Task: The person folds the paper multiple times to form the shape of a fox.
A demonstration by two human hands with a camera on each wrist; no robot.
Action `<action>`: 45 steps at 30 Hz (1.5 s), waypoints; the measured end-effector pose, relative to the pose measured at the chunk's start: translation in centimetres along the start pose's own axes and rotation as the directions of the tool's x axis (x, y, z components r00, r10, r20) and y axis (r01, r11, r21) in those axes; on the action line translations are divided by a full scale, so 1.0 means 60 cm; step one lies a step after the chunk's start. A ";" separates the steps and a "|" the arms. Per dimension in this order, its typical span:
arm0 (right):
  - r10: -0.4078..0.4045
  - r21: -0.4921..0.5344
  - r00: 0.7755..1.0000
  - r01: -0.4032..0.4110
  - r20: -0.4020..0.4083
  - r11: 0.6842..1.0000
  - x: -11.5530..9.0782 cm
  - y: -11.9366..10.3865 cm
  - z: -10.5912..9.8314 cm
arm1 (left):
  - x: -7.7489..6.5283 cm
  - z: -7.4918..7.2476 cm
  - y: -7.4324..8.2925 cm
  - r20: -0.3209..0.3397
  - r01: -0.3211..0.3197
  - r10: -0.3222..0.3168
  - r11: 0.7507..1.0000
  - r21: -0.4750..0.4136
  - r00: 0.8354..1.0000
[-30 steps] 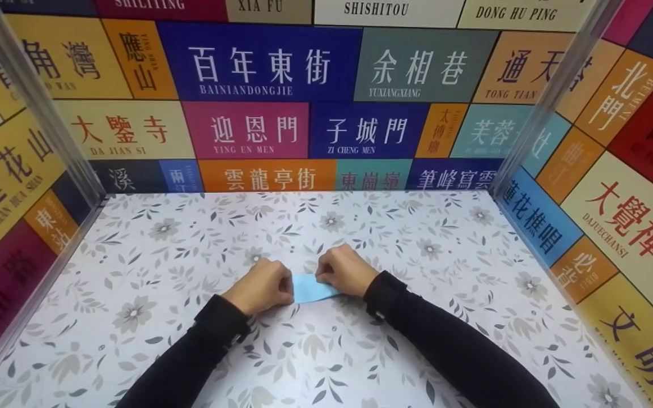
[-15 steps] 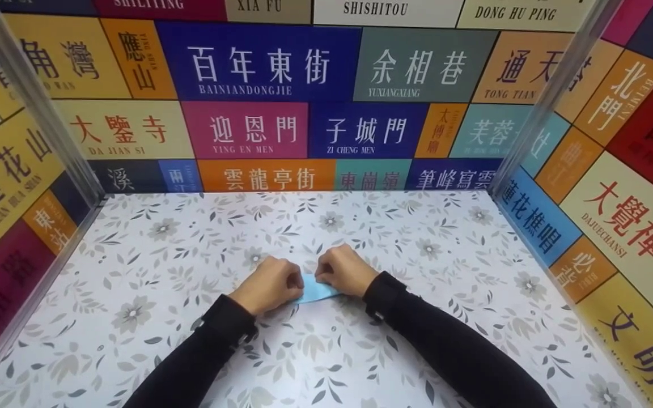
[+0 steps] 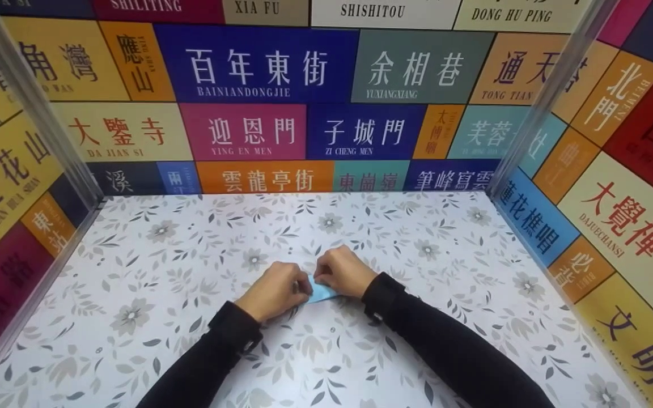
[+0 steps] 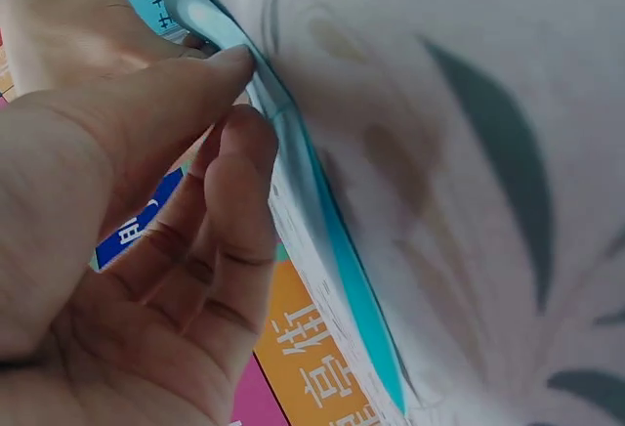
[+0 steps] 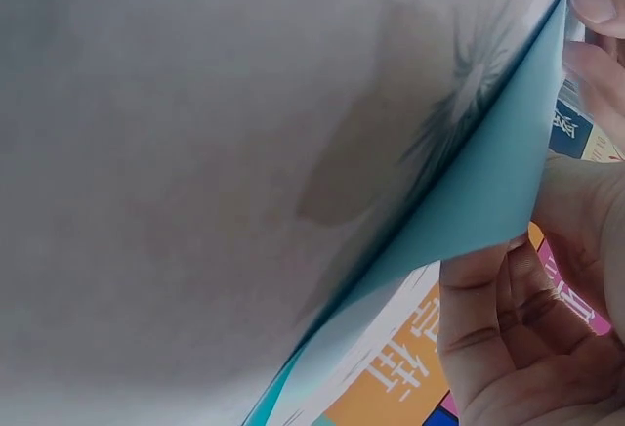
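Observation:
A small piece of light blue paper (image 3: 319, 292) lies at the middle of the table, partly hidden by both hands. My left hand (image 3: 279, 290) is at its left end, thumb and forefinger pinching the paper's edge. The left wrist view shows the blue paper (image 4: 342, 245) nearly edge-on, bent where the fingertips meet it. On the far right side my right hand (image 3: 347, 272) holds the paper between thumb and fingers. Seen from the right wrist, the blue sheet (image 5: 488, 201) slopes up off the tabletop toward the right hand (image 5: 532, 319), its surface curved.
The white tabletop (image 3: 190, 351) carries a grey flower and leaf print. Panels with coloured sign blocks, such as the back panel (image 3: 258, 62), stand behind and at both sides. Clear edge strips (image 3: 68, 133) run up the corners.
My left hand has slid right along the paper, closer to the right hand, and less blue shows between them. My right hand has stayed almost still.

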State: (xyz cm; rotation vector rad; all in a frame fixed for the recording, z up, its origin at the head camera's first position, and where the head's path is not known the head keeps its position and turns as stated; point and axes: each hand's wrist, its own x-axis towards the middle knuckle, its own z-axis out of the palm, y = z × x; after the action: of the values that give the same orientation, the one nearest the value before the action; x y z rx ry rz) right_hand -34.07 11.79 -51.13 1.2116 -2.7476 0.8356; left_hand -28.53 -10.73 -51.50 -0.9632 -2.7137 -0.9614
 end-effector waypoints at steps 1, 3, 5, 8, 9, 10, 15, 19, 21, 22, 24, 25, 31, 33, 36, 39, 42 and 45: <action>-0.002 0.000 1.000 0.002 0.000 1.000 0.000 -0.001 -0.001 | -0.001 0.001 -0.001 -0.001 0.001 -0.001 1.000 0.000 1.000; -0.003 -0.001 1.000 0.003 0.000 1.000 -0.001 -0.002 -0.002 | -0.004 0.001 -0.001 -0.002 0.007 -0.007 1.000 0.002 1.000; -0.002 -0.003 1.000 0.002 -0.001 1.000 -0.001 -0.003 -0.003 | -0.006 0.001 0.000 0.000 0.010 -0.010 1.000 0.006 1.000; 0.001 -0.002 1.000 -0.001 -0.004 1.000 -0.001 -0.003 -0.004 | -0.007 0.003 0.001 0.000 0.015 -0.015 1.000 0.021 1.000; 0.004 -0.001 1.000 -0.004 -0.004 1.000 -0.001 -0.004 -0.004 | -0.008 0.003 0.001 -0.001 0.013 -0.013 1.000 0.026 1.000; 0.007 0.000 1.000 -0.007 -0.005 1.000 -0.001 -0.004 -0.003 | -0.009 0.004 0.001 -0.003 0.011 -0.011 1.000 0.029 1.000; 0.009 0.001 1.000 -0.009 -0.007 1.000 -0.002 -0.006 -0.003 | -0.011 0.002 0.001 -0.009 -0.003 0.003 1.000 0.023 1.000; 0.013 -0.008 1.000 -0.013 -0.004 1.000 -0.004 -0.006 -0.005 | -0.009 0.000 0.002 -0.002 -0.015 0.015 0.999 0.039 1.000; 0.016 -0.010 1.000 -0.016 0.003 1.000 -0.005 -0.006 -0.006 | -0.009 -0.001 0.003 0.002 -0.018 0.018 0.999 0.047 1.000; 0.019 -0.014 1.000 -0.019 0.008 1.000 -0.006 -0.006 -0.006 | -0.009 -0.002 0.003 0.003 -0.016 0.016 0.999 0.050 1.000; 0.026 -0.022 1.000 -0.026 0.016 0.999 -0.008 -0.005 -0.008 | -0.009 -0.003 0.003 0.003 -0.010 0.010 0.999 0.047 1.000; 0.025 -0.024 1.000 -0.025 0.019 0.999 -0.009 -0.004 -0.009 | -0.009 -0.003 0.003 0.000 -0.010 0.010 0.999 0.045 1.000; 0.024 -0.060 1.000 -0.025 -0.008 0.998 -0.019 -0.006 -0.025 | -0.009 -0.003 0.004 -0.013 -0.020 0.020 0.999 0.036 1.000; 0.029 -0.069 0.999 -0.031 -0.021 0.997 -0.022 -0.012 -0.032 | -0.009 -0.003 0.004 -0.013 -0.027 0.027 0.999 0.038 1.000; 0.026 -0.068 0.999 -0.028 -0.026 0.997 -0.026 -0.025 -0.040 | -0.010 -0.003 0.004 -0.011 -0.025 0.025 0.999 0.039 1.000; 0.015 -0.057 1.000 -0.016 -0.004 0.998 -0.028 -0.038 -0.041 | -0.011 -0.002 0.004 -0.001 -0.008 0.008 1.000 0.030 1.000; 0.016 -0.048 1.000 -0.015 0.025 0.999 -0.028 -0.048 -0.035 | -0.010 -0.002 0.004 -0.001 -0.010 0.010 0.999 0.032 1.000; 0.020 -0.054 0.999 -0.018 0.041 0.998 -0.027 -0.052 -0.026 | -0.008 -0.002 0.004 -0.010 -0.023 0.024 0.999 0.040 1.000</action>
State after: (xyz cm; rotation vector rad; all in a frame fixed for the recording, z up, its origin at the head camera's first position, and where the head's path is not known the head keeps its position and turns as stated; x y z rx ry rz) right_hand -31.05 11.92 -48.74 1.2084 -2.7989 0.7415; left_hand -28.01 -10.92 -51.42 -0.9778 -2.6955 -0.9022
